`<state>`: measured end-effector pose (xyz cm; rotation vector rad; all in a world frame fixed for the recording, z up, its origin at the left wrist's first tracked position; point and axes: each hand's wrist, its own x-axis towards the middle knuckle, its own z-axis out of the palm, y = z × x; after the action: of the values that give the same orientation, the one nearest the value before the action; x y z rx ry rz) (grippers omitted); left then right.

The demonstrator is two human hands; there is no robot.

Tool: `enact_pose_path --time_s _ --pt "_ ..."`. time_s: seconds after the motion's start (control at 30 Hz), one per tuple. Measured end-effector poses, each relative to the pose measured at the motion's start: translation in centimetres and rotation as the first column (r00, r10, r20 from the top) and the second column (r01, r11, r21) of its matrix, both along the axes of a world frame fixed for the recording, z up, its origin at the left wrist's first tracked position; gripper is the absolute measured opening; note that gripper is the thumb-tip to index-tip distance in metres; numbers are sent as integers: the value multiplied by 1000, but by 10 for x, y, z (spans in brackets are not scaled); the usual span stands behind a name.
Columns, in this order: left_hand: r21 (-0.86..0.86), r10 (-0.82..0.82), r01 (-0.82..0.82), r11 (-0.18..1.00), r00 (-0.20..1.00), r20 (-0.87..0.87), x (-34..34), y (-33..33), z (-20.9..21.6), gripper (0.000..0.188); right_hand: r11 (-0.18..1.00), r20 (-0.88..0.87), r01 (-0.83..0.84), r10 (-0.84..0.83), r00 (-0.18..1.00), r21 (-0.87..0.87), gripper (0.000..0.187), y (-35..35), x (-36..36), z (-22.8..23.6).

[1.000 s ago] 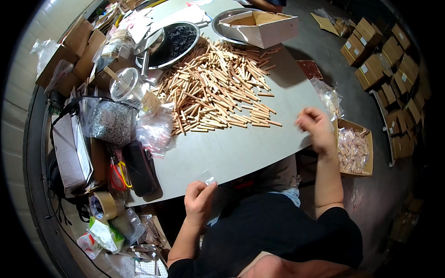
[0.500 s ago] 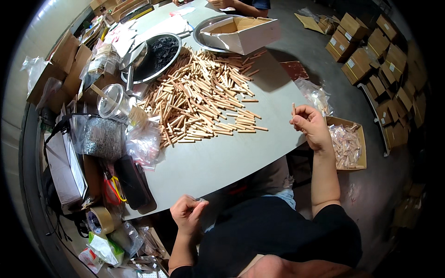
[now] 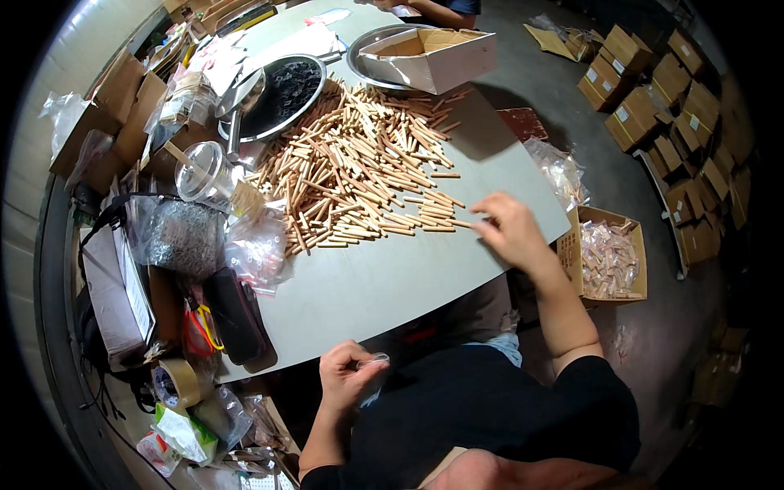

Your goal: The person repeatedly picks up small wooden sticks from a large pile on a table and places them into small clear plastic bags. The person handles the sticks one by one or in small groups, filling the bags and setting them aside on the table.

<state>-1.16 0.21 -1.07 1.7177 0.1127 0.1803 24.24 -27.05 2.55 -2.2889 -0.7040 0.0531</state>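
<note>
Grey tabletop (image 3: 367, 286) spans from wooden sticks (image 3: 359, 163) to near edge (image 3: 425, 314).

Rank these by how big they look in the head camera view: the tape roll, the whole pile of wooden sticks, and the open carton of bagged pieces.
Largest to smallest:
1. Pile of wooden sticks
2. Open carton
3. Tape roll

The carton sits lower than the tabletop, so its true size is unsure.
</note>
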Motion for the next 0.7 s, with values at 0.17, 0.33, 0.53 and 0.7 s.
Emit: enact_pose_path --time_s 0.17,0.33,0.53,0.7 --pt "7 -19 19 1000 999 26 6 -15 10 8 997 214 -71 67 975 9 25 47 -23 -13" --pt "-258 -175 172 951 984 13 4 -14 -4 17 996 331 -76 56 942 48 18 62 -18 -27" --pt "-133 -247 227 965 955 -163 8 -14 2 22 998 353 -63 49 934 29 11 46 -31 -24" --pt "-175 -325 286 942 908 -264 9 -18 -12 24 997 209 -57 45 977 51 14 30 -26 -23"
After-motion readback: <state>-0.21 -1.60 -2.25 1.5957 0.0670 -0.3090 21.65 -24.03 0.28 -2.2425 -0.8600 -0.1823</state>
